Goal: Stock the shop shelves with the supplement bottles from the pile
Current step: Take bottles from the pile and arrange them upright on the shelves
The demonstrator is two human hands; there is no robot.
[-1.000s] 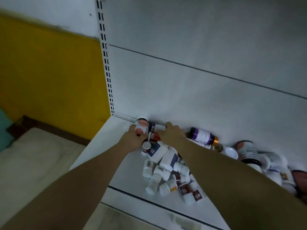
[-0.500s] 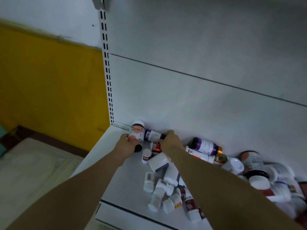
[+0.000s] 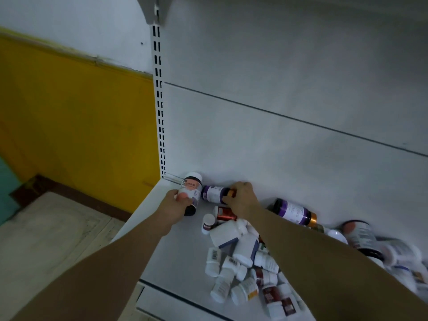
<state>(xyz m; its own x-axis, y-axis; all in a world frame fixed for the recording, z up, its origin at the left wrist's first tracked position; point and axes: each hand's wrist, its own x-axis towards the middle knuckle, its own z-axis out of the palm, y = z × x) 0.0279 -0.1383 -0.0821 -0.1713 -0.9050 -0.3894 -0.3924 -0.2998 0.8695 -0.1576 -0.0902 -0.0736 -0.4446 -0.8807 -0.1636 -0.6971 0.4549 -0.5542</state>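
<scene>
A white shelf point(image 3: 162, 246) runs along a grey back panel point(image 3: 278, 66), with a slotted upright point(image 3: 159, 117) at its left end and a yellow wall point(image 3: 76, 117) beyond that. A pile of bottles point(image 3: 243, 258) lies scattered over the right part of the shelf, most of them white and tipped on their sides, reaching to the right edge of the view. A purple-labelled bottle with a gold cap point(image 3: 294, 212) lies on its side against the back panel, just right of the person's right forearm. At the shelf's back left corner the left hand point(image 3: 177, 205) is closed around a dark bottle with a white cap point(image 3: 191, 191), fingers wrapped over its label; the bottle leans slightly, and whether its base touches the shelf cannot be told. Just beside it, the right hand point(image 3: 242, 200) grips the capped end of a smaller purple-labelled bottle point(image 3: 214, 194), which lies on its side by the back panel, its other end nearly touching the dark bottle.
</scene>
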